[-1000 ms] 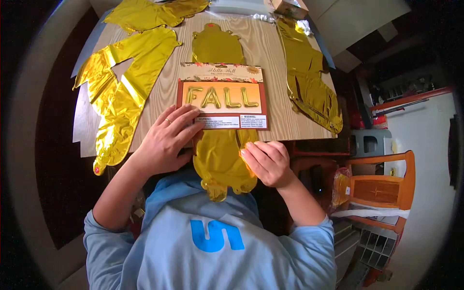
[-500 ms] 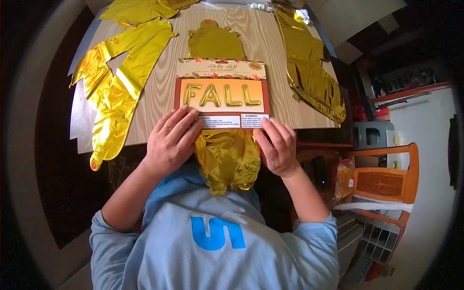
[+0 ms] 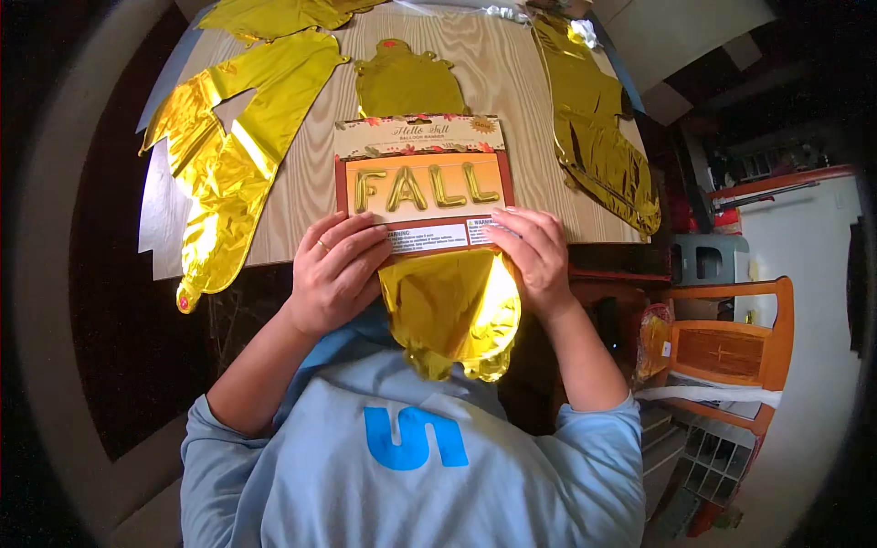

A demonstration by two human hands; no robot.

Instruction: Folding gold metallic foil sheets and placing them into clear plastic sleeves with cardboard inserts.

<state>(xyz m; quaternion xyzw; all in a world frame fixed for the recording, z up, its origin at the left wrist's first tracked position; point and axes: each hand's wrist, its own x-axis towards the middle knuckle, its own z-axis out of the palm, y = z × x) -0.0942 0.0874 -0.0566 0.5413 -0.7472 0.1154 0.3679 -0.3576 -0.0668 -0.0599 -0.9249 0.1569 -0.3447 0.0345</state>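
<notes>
Both my hands grip the lower corners of a flat balloon banner package (image 3: 425,187), printed in orange and brown with gold letters and a cream header. Its upper part lies over the near side of the wooden table. My left hand (image 3: 338,267) pinches the left corner, and my right hand (image 3: 537,258) pinches the right corner, thumbs hidden beneath. Under the package runs a flat gold foil balloon (image 3: 448,306); its near end hangs over the table edge towards my lap. Beyond the package, more gold foil (image 3: 408,82) shows, apparently the same balloon.
A gold foil balloon with a hole (image 3: 224,173) hangs off the table's (image 3: 493,68) left edge. Another lies at the right (image 3: 598,128), and more foil (image 3: 274,16) at the far left. A wooden chair (image 3: 731,342) and a grey stool (image 3: 708,258) stand to the right.
The package's lower edge has lifted and tilted slightly, with both hands still on it. The hanging foil has shifted a little right and nearer, and now catches more light.
</notes>
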